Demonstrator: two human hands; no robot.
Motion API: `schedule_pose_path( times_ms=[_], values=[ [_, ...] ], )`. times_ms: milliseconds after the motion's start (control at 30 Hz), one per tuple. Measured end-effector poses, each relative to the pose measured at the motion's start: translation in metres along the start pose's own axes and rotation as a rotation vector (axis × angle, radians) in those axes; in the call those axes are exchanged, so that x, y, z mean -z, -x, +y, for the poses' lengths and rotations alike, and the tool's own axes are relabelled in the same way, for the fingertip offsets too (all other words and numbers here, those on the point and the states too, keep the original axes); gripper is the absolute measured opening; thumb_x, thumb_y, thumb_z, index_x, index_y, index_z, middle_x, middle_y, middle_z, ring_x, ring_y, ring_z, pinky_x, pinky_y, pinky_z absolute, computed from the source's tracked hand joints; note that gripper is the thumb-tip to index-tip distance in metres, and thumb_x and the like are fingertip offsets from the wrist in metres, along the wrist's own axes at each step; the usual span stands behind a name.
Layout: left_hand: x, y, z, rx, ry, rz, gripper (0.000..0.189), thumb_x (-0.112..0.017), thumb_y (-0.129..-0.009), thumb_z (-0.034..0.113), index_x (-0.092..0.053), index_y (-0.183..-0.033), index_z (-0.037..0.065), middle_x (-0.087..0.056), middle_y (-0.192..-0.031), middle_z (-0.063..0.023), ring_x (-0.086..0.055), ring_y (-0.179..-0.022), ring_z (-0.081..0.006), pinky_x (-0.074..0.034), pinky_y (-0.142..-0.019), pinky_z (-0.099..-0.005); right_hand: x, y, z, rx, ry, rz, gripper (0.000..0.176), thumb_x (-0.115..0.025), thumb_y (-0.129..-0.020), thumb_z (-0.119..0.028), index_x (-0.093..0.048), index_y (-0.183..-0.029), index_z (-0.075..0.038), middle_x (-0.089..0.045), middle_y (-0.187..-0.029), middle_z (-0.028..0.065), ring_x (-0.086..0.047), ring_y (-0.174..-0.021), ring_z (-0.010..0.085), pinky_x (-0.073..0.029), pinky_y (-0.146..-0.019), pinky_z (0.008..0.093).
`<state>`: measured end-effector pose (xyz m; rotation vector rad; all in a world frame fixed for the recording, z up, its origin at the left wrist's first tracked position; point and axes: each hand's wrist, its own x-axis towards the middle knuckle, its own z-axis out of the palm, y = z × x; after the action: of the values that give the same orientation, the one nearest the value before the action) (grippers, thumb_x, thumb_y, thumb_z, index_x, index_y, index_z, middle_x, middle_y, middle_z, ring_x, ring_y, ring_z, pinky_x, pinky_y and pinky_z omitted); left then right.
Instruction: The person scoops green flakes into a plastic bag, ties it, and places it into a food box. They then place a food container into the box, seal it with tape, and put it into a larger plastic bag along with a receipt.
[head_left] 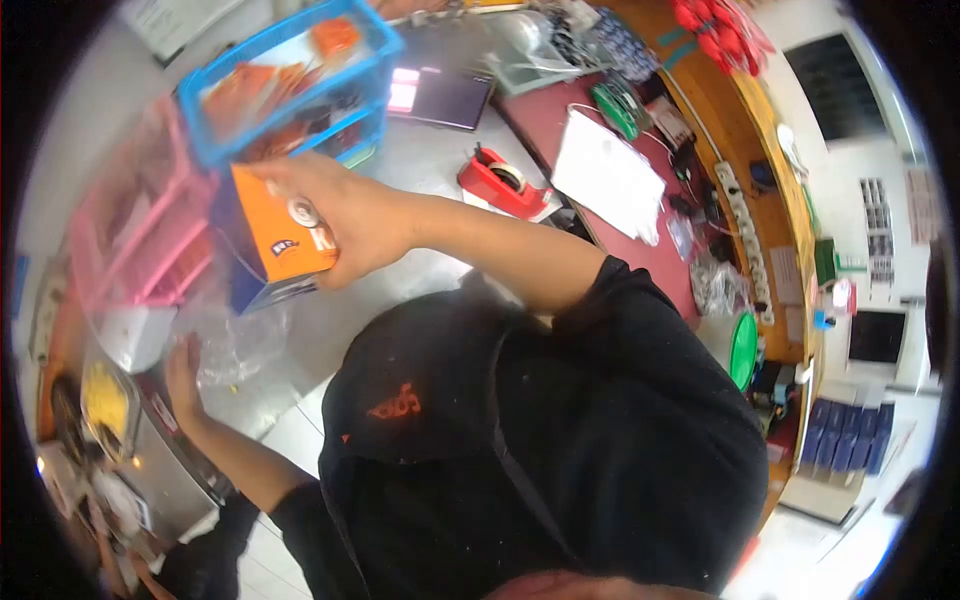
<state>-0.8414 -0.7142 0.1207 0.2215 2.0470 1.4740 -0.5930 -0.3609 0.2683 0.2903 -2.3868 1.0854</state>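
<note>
At the left edge, yellow food sits in a tray at half past seven from the box. The pink basket stands at nine o'clock from it, just beside it, with clear plastic over its side. The left hand is at seven o'clock, blurred, its fingers near a clear bag on the metal table; whether it grips anything I cannot tell.

The box, orange and dark blue, is tilted above the table in the right hand, which reaches in from three o'clock and clasps it, fingers over its upper edge and thumb at its lower right.

The blue basket stands at twelve o'clock, orange-coloured packs inside. Farther right, a dark device with a lit patch lies between one and two. The red tape dispenser is at half past two, the white sheet just short of three, a power strip at three, and a green-lidded tub at half past three.
</note>
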Motion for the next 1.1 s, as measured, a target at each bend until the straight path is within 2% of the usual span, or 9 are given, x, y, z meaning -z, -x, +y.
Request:
schedule_pose_path(
  times_ms=[67, 133, 333, 467, 500, 700, 900, 967, 1100],
  values=[
    [-0.011, -0.007, 0.014, -0.013, -0.136, 0.049, 0.046, -0.052, -0.093, 0.029, -0.052, -0.121, -0.008, -0.057, -0.118, -0.0160, -0.055, -0.109, -0.0219, -0.041, -0.097, -0.0341, 0.000, 0.030, 0.029, -0.280, 0.153, -0.235, 0.111, -0.082, -0.050, -0.026, -0.022, -0.143, -0.015, -0.044, -0.122, 0.0218, -0.043, -0.114, 0.0389, -0.034, -0.099, 0.0446],
    [-0.049, -0.002, 0.030, -0.378, -0.408, 0.225, 0.036, -0.057, -0.090, 0.024, -0.056, -0.114, -0.003, -0.060, -0.112, -0.0130, -0.058, -0.102, -0.0208, -0.044, -0.091, -0.0337, -0.020, 0.070, 0.062, -0.468, 0.293, -0.406, 0.104, -0.079, -0.053, -0.022, -0.027, -0.142, -0.019, -0.046, -0.120, 0.0199, -0.043, -0.116, 0.0375, -0.032, -0.099, 0.0517],
    [-0.232, -0.002, 0.014, -0.827, -0.738, -0.295, 0.041, -0.069, -0.077, 0.019, -0.057, -0.112, 0.002, -0.056, -0.118, -0.0189, -0.050, -0.114, -0.0355, -0.037, -0.099, -0.0424, -0.073, 0.161, 0.127, -0.346, 0.526, -0.654, 0.089, -0.076, -0.058, -0.018, -0.036, -0.137, -0.021, -0.049, -0.117, 0.0150, -0.044, -0.118, 0.0338, -0.030, -0.098, 0.0597],
    [-0.291, -0.008, -0.029, -0.837, -0.821, -0.547, 0.057, -0.067, -0.077, 0.029, -0.048, -0.126, 0.005, -0.046, -0.130, -0.0224, -0.042, -0.121, -0.0385, -0.033, -0.103, -0.0459, -0.108, 0.210, 0.166, -0.005, 0.338, -0.200, 0.040, -0.059, -0.077, -0.012, -0.057, -0.117, -0.016, -0.054, -0.122, 0.0094, -0.049, -0.117, 0.0315, -0.034, -0.101, 0.0462],
    [-0.299, -0.005, -0.032, -0.797, -0.848, -0.592, 0.067, -0.069, -0.075, 0.032, -0.043, -0.132, 0.008, -0.042, -0.134, -0.0214, -0.039, -0.125, -0.0374, -0.032, -0.104, -0.0462, -0.099, 0.212, 0.150, -0.100, 0.285, -0.154, 0.033, -0.051, -0.081, -0.007, -0.059, -0.113, -0.011, -0.056, -0.119, 0.0104, -0.049, -0.117, 0.0317, -0.036, -0.100, 0.0412],
    [-0.326, 0.011, -0.029, -0.757, -0.953, -0.569, 0.083, -0.072, -0.068, 0.044, -0.038, -0.139, 0.021, -0.027, -0.145, -0.0180, -0.032, -0.130, -0.0366, -0.030, -0.104, -0.0478, -0.081, 0.254, 0.091, -0.486, 0.594, -0.130, 0.040, -0.057, -0.078, -0.007, -0.053, -0.117, -0.005, -0.053, -0.116, 0.0132, -0.046, -0.118, 0.0331, -0.037, -0.100, 0.0438],
    [-0.327, 0.015, -0.027, -0.591, -1.089, -0.612, 0.083, -0.071, -0.069, 0.048, -0.032, -0.142, 0.033, -0.019, -0.150, -0.0136, -0.032, -0.130, -0.0346, -0.032, -0.099, -0.0535, -0.091, 0.262, 0.092, -0.473, 0.546, -0.109, 0.042, -0.061, -0.074, -0.006, -0.052, -0.116, -0.002, -0.052, -0.116, 0.0154, -0.046, -0.118, 0.0334, -0.038, -0.100, 0.0422],
    [-0.327, 0.016, -0.023, -0.533, -1.148, -0.613, 0.082, -0.069, -0.071, 0.049, -0.030, -0.142, 0.037, -0.019, -0.150, -0.0118, -0.035, -0.128, -0.0338, -0.035, -0.095, -0.0555, -0.091, 0.252, 0.090, -0.445, 0.553, -0.092, 0.041, -0.066, -0.072, -0.012, -0.055, -0.111, -0.003, -0.052, -0.110, 0.0146, -0.048, -0.112, 0.0337, -0.041, -0.095, 0.0425],
    [-0.328, 0.018, -0.023, -0.526, -1.220, -0.586, 0.080, -0.067, -0.072, 0.053, -0.029, -0.141, 0.040, -0.019, -0.150, -0.0114, -0.038, -0.124, -0.0327, -0.037, -0.092, -0.0547, -0.100, 0.212, 0.081, -0.805, 0.581, -0.161, 0.035, -0.072, -0.071, -0.025, -0.063, -0.098, -0.005, -0.051, -0.093, 0.0116, -0.048, -0.096, 0.0315, -0.045, -0.079, 0.0410]
  ],
)
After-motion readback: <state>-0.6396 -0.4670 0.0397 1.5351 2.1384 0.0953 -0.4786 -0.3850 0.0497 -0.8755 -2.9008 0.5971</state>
